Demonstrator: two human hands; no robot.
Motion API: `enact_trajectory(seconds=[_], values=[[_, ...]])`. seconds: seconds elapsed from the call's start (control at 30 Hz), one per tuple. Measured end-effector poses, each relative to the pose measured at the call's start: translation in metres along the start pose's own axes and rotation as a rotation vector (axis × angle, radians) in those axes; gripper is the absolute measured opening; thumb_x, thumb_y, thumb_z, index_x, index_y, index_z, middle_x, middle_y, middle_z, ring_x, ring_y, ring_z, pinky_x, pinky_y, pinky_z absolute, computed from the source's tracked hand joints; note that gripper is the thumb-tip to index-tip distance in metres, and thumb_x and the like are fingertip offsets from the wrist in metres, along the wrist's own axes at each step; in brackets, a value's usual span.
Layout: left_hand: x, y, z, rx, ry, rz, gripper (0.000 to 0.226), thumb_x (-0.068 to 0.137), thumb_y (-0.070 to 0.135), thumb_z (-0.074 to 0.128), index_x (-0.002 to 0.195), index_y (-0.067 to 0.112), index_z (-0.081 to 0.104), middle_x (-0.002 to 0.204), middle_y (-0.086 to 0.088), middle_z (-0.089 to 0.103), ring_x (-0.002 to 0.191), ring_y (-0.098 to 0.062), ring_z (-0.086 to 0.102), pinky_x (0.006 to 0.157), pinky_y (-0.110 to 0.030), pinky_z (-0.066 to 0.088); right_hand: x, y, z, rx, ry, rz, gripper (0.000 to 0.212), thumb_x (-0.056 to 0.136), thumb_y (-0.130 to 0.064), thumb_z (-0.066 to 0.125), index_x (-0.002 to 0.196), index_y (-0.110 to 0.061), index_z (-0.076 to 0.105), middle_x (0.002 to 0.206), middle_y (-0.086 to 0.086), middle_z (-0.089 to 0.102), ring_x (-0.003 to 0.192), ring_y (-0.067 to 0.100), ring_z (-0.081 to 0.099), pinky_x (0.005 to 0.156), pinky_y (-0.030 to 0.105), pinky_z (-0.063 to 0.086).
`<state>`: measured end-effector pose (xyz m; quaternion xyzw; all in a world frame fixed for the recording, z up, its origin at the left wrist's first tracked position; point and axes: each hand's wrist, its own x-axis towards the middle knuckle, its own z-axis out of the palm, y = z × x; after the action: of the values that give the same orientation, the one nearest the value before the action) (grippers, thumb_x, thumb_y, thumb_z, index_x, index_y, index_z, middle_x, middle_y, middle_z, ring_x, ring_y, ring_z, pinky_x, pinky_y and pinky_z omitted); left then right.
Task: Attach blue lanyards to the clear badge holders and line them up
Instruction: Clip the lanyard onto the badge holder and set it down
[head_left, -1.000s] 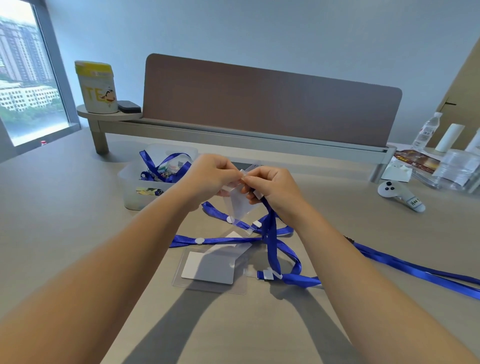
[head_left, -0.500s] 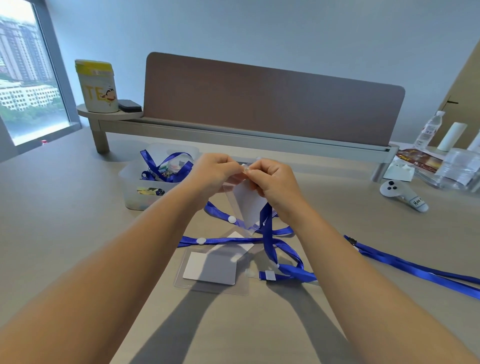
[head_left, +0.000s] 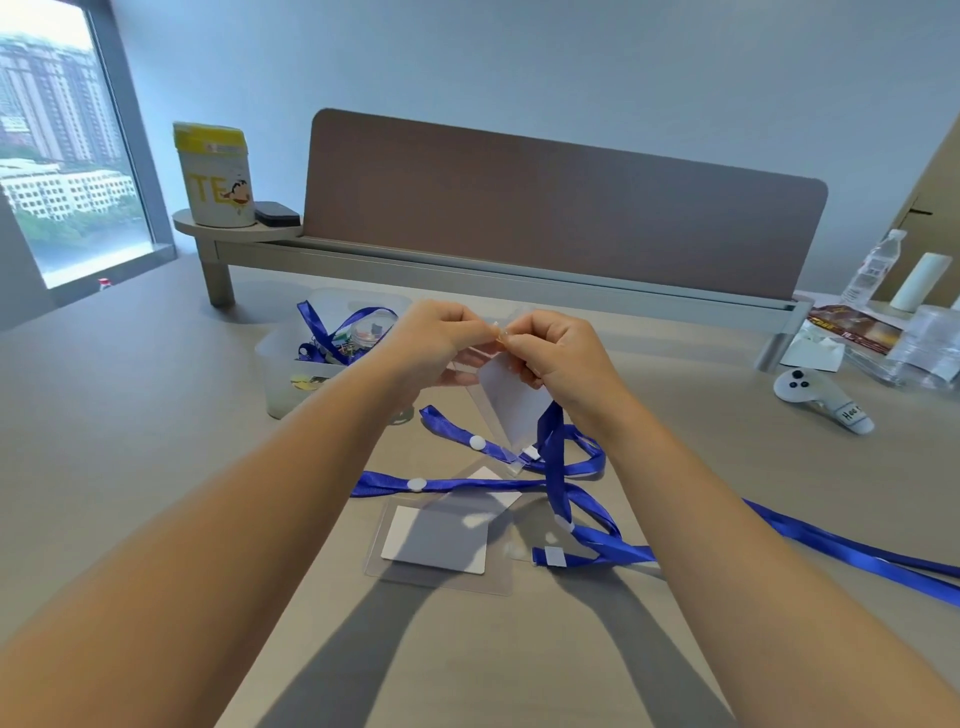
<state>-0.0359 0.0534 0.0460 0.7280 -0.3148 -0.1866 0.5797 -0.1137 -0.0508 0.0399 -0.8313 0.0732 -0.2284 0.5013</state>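
My left hand (head_left: 434, 340) and my right hand (head_left: 563, 358) meet above the table and pinch the top edge of a clear badge holder (head_left: 511, 410) with a white card inside; it hangs tilted, one corner down. A blue lanyard (head_left: 555, 462) drops from under my right hand and loops across the table. A second clear badge holder (head_left: 441, 545) with a white card lies flat below. Another blue lanyard (head_left: 852, 558) stretches off to the right.
A translucent plastic bin (head_left: 291, 364) with more lanyards and small items stands behind my left hand. A brown desk divider (head_left: 561, 208) runs along the back; a yellow-lidded tin (head_left: 215, 176) stands at its left end. A white controller (head_left: 821, 397), bottles and wrappers lie at the right.
Both hands have lifted the held badge holder a little higher and turned it, so the white card now hangs corner-down. The lanyard rose with it.
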Motion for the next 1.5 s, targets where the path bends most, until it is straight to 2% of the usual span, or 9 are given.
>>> enact_trajectory(seconds=[0.3,0.53,0.7,0.87,1.0,1.13,1.27,1.33,1.5], values=[[-0.010,-0.034,-0.012,-0.271,-0.286,-0.639,0.080,0.077,0.075,0.016,0.073,0.005,0.055,0.058,-0.005,0.056,0.056,-0.011,0.041,0.054,-0.020,0.039,0.003,0.000,-0.006,0.172,-0.078,0.155,0.019,0.093,-0.017,0.048,0.078,-0.020,0.058,0.071,0.000,0.052,0.056,0.009,0.050,0.050,0.014,0.048],[-0.002,-0.024,-0.004,-0.772,0.111,-0.405,0.024,0.090,0.023,0.049,0.077,0.005,0.056,0.038,0.002,0.063,0.029,-0.001,0.049,0.035,-0.010,0.045,-0.002,0.001,-0.009,0.206,-0.168,0.231,0.011,0.086,-0.004,0.057,0.084,-0.015,0.056,0.070,0.002,0.056,0.047,0.006,0.055,0.047,0.012,0.050],[-0.001,-0.010,-0.008,-0.678,0.213,-0.250,0.022,0.090,0.023,0.050,0.074,0.009,0.055,0.051,0.002,0.061,0.033,-0.001,0.053,0.039,-0.011,0.048,-0.005,0.009,-0.012,0.068,-0.159,0.316,0.025,0.084,-0.002,0.059,0.104,-0.012,0.046,0.072,0.001,0.057,0.051,0.010,0.054,0.049,0.017,0.049],[0.003,0.000,-0.020,-0.684,0.335,-0.182,0.027,0.091,0.024,0.047,0.067,0.013,0.053,0.037,0.007,0.064,0.034,0.000,0.054,0.046,-0.010,0.048,-0.014,0.021,-0.029,-0.058,-0.144,0.388,0.005,0.087,-0.002,0.055,0.088,-0.007,0.054,0.066,0.005,0.055,0.053,0.014,0.051,0.052,0.019,0.047],[0.009,0.003,-0.026,-0.664,0.451,-0.210,0.024,0.090,0.026,0.050,0.069,0.015,0.052,0.060,0.002,0.064,0.051,-0.004,0.053,0.048,-0.011,0.047,-0.017,0.032,-0.046,-0.105,-0.029,0.421,0.012,0.090,-0.001,0.048,0.082,-0.008,0.052,0.066,0.005,0.056,0.055,0.014,0.052,0.056,0.020,0.046],[0.015,0.003,-0.022,-0.622,0.488,-0.228,0.024,0.090,0.027,0.050,0.070,0.015,0.051,0.065,0.002,0.060,0.056,-0.005,0.051,0.051,-0.013,0.046,-0.018,0.047,-0.057,-0.545,0.031,0.353,0.018,0.091,-0.012,0.048,0.093,-0.004,0.064,0.078,0.008,0.058,0.072,0.021,0.052,0.067,0.032,0.045],[0.017,0.006,-0.011,-0.579,0.474,-0.179,0.022,0.091,0.026,0.048,0.071,0.017,0.050,0.069,0.002,0.059,0.055,-0.005,0.050,0.052,-0.014,0.045,-0.021,0.054,-0.066,-1.048,0.134,0.409,0.034,0.095,-0.030,0.040,0.075,-0.011,0.059,0.063,0.004,0.050,0.059,0.021,0.049,0.049,0.025,0.034],[0.017,0.009,-0.007,-0.572,0.464,-0.155,0.022,0.091,0.026,0.047,0.071,0.017,0.050,0.067,0.002,0.060,0.054,-0.005,0.051,0.051,-0.015,0.045,-0.023,0.054,-0.071,-0.884,0.203,0.510,0.041,0.097,-0.032,0.035,0.067,-0.009,0.051,0.061,0.004,0.054,0.049,0.017,0.044,0.044,0.024,0.030],[0.020,0.012,0.008,-0.609,0.447,-0.146,0.019,0.091,0.026,0.048,0.074,0.017,0.051,0.059,0.003,0.066,0.048,-0.004,0.056,0.046,-0.014,0.046,-0.018,0.057,-0.083,0.309,0.522,0.557,0.031,0.098,-0.014,0.037,0.122,0.002,0.049,0.069,0.007,0.057,0.058,0.015,0.057,0.058,0.025,0.051]])
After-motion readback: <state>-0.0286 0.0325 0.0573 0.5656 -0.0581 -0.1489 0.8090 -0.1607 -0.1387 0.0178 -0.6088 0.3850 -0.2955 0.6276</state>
